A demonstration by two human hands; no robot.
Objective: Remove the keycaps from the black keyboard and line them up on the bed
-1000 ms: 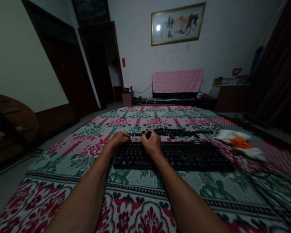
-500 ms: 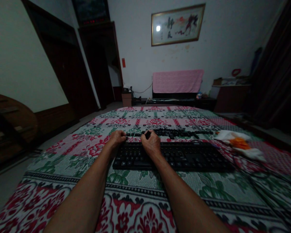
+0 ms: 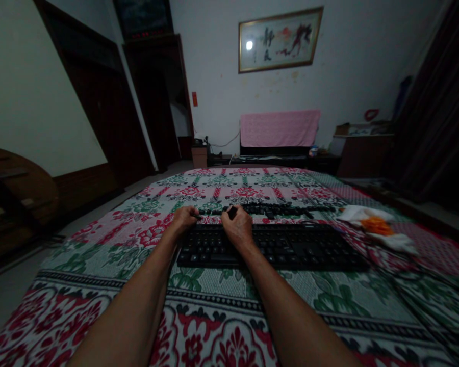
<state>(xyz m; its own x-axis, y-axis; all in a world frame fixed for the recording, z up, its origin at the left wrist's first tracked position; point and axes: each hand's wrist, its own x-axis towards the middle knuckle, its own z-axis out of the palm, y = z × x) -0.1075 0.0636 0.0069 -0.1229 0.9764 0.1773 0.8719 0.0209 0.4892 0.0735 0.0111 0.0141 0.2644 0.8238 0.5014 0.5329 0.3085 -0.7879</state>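
Observation:
A black keyboard [image 3: 306, 247] lies on the patterned cloth in front of me, with some of its key area bare of caps. Behind it runs a row of loose black keycaps [image 3: 275, 209]. My left hand [image 3: 185, 219] is closed in a pinch beyond the keyboard's back left corner, a small dark keycap [image 3: 198, 217] at its fingertips. Over the keyboard's back edge, my right hand [image 3: 237, 223] is wrapped round a small black object [image 3: 233, 210]; its kind is hidden by the fingers.
On the right lies a white cloth [image 3: 400, 242] with an orange item [image 3: 377, 226] on it. Dark cables [image 3: 409, 300] trail over the patterned bedspread [image 3: 222, 285]. A pink towel [image 3: 279, 128] covers a screen by the far wall.
My left hand has shifted very slightly, and a bit more of the dark piece shows at its fingertips. My right hand is almost still.

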